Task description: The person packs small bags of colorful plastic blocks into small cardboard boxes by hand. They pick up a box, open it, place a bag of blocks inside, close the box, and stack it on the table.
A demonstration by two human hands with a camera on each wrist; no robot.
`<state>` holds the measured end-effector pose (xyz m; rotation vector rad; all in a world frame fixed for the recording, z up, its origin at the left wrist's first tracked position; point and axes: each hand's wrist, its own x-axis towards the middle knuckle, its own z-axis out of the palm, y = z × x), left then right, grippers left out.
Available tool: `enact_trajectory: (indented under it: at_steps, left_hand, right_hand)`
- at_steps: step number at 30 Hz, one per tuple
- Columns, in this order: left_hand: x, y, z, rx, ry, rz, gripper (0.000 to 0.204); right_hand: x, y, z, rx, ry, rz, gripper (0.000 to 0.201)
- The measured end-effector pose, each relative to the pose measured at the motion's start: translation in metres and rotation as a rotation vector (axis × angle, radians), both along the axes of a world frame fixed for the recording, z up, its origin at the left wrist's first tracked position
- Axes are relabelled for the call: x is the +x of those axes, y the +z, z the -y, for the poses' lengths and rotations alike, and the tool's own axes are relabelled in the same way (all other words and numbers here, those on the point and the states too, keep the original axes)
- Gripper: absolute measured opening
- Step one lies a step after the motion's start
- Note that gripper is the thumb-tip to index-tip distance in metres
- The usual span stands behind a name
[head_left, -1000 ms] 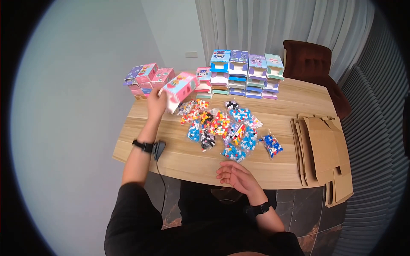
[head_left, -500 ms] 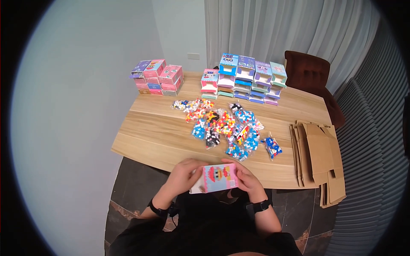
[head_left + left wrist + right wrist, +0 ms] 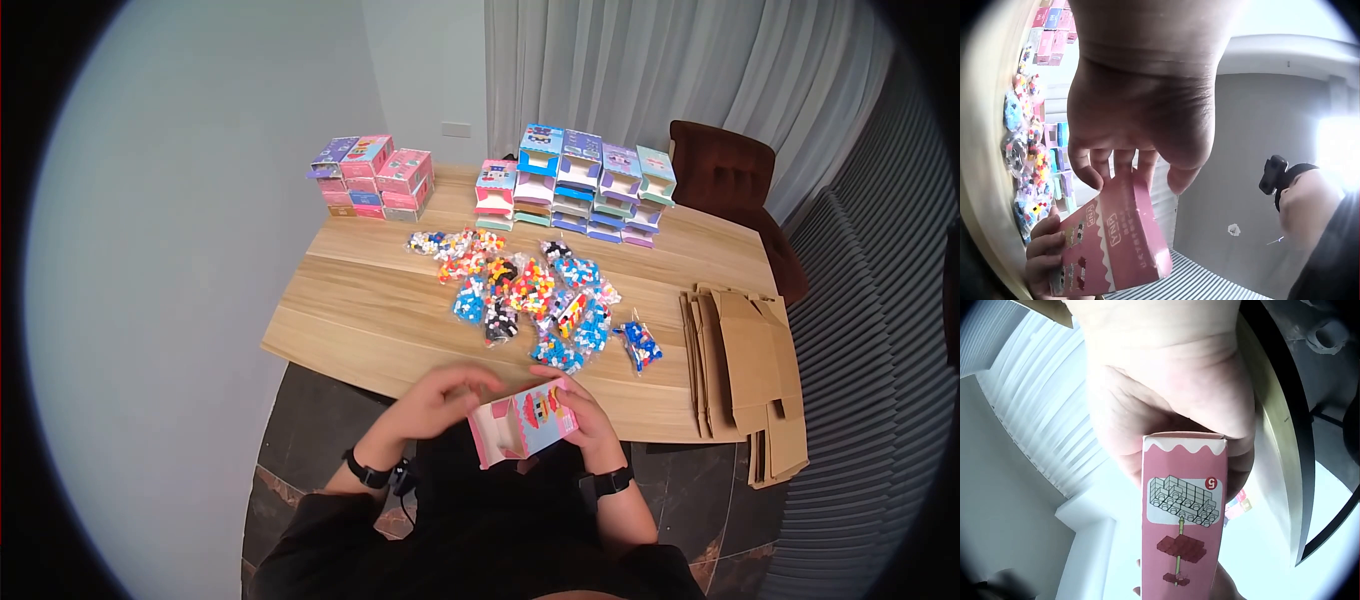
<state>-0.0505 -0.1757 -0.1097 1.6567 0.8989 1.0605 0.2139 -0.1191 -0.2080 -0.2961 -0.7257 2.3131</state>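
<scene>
A pink and light-blue cardboard box (image 3: 540,418) with a toy-brick picture sits low before the person, over the table's near edge. My right hand (image 3: 593,424) grips its right end, thumb on the printed face. The box's left end gapes, showing a pale inside and a flap. Beside that end, my left hand (image 3: 437,404) has its fingers spread loosely, fingertips right at the box's edge. In the left wrist view those fingers hang over the pink box (image 3: 1125,234). The right wrist view shows a side panel of the box (image 3: 1182,556) with printed building steps.
Several clear bags of colourful bricks (image 3: 530,285) lie mid-table. Closed boxes (image 3: 405,172) are stacked at the back left, and boxes with open ends (image 3: 580,180) at the back right. Flattened brown cardboard (image 3: 765,360) lies at the right edge, near a brown chair (image 3: 722,165).
My left hand has brought the pink box from the back left to the lap side, where my right hand took it. Since then the box has tilted, its open end turning into view.
</scene>
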Motion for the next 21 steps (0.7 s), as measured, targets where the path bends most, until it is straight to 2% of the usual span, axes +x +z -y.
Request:
enact_trajectory:
  at_steps: [4,7,10,16,21]
  left_hand:
    - [-0.007,0.003,-0.041,-0.210,0.242,-0.268,0.023]
    - [-0.015,-0.008,-0.072,0.164,0.170,-0.674,0.034]
    - [-0.007,-0.021,-0.088,0.307,0.170,-0.782,0.038]
    - [0.005,-0.036,-0.091,0.390,0.166,-0.962,0.044]
    - [0.009,-0.053,-0.083,0.428,0.231,-0.957,0.049]
  right_hand:
    - [0.000,0.002,0.000,-0.008,-0.013,-0.021,0.051]
    - [-0.001,0.005,-0.001,-0.004,-0.023,-0.011,0.050]
    - [0.001,0.002,0.001,-0.013,-0.036,-0.009,0.050]
    - [0.001,-0.002,0.000,-0.015,-0.043,-0.017,0.050]
    - [-0.001,-0.001,-0.001,-0.048,-0.095,-0.047,0.049]
